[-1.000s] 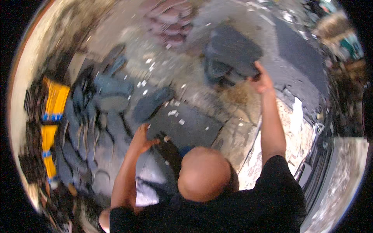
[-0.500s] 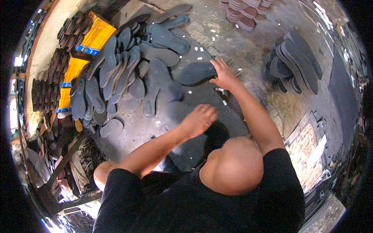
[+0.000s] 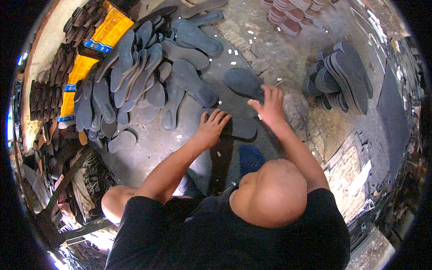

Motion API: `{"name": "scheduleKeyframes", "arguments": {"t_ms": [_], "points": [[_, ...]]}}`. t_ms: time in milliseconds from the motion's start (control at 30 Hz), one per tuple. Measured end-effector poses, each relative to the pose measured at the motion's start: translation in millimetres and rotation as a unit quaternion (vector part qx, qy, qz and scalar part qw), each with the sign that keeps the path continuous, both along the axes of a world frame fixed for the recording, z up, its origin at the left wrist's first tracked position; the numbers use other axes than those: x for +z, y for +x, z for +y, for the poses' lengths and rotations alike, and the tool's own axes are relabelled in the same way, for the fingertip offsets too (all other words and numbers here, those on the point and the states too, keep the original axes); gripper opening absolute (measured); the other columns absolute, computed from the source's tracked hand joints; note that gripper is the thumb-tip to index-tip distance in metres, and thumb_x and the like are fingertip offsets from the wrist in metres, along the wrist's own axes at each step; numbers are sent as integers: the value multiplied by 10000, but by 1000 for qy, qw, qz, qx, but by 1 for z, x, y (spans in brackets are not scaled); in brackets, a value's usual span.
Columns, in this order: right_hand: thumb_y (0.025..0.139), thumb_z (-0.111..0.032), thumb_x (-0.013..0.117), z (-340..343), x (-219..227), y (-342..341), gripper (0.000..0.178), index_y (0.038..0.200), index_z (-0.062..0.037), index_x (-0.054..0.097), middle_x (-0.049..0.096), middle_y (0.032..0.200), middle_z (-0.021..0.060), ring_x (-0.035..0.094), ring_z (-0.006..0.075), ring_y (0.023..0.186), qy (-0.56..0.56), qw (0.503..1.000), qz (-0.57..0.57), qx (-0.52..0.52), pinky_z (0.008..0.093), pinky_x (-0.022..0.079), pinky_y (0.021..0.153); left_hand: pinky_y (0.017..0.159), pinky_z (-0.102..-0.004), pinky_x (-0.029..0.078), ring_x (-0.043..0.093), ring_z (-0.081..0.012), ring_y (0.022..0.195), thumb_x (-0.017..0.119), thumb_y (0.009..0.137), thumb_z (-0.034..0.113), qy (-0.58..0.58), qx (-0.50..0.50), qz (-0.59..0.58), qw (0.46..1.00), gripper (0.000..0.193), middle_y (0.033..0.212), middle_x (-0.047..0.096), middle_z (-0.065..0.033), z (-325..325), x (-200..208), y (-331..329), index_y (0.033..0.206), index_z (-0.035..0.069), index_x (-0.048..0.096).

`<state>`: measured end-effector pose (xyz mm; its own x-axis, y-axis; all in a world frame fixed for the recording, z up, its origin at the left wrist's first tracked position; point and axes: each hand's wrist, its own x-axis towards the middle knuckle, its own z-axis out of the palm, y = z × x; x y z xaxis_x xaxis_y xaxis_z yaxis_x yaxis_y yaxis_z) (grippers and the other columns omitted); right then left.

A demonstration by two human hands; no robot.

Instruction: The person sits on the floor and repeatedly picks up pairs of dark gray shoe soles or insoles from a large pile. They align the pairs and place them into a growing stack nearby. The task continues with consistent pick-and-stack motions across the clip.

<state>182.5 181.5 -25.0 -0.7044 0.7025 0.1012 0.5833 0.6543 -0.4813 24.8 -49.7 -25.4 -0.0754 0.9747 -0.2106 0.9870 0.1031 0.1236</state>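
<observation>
My left hand has its fingers spread on the near end of a dark grey shoe sole lying on the floor. Just beyond, another dark sole lies slantwise. My right hand is at its right end, thumb and fingers apart and seemingly touching it. Whether the fingers reach under the edge cannot be made out. Left of these, a single sole rests at the border of a loose heap of grey soles.
Stacked grey soles stand at the right, brownish stacks at the far end. Yellow-and-blue sacks and dark stacked pieces line the left wall. Small white scraps dot the floor. A blue patch shows near my body.
My left hand has come down from the air onto the nearer sole, its fingers spreading. My right hand and the farther sole have shifted a little to the right.
</observation>
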Motion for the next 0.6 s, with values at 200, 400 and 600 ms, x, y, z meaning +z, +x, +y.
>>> {"name": "scheduleKeyframes", "arguments": {"t_ms": [200,400,600], "points": [[862,-301,814,-76,19,29,616,1347,-22,555,655,1256,267,627,433,1188,-198,946,-42,253,518,481,1014,1122,-522,397,612,-353,1185,754,811,212,-73,-51,-167,982,518,1235,663,-183,29,56,-18,1284,45,624],[897,-378,763,3,11,25,615,1379,-40,584,696,1177,234,649,437,1155,-277,961,-8,13,498,511,990,1116,-505,414,581,-395,1208,851,770,241,388,419,-151,807,614,1266,634,-233,74,54,-67,1261,-20,591],[857,-452,783,71,-16,9,883,1564,-77,410,457,1550,258,400,498,1433,-142,981,-113,68,544,340,1198,1092,-485,453,563,-444,1247,963,635,512,199,672,-106,706,1112,1379,541,-299,77,-31,-91,1382,-119,433]]}}
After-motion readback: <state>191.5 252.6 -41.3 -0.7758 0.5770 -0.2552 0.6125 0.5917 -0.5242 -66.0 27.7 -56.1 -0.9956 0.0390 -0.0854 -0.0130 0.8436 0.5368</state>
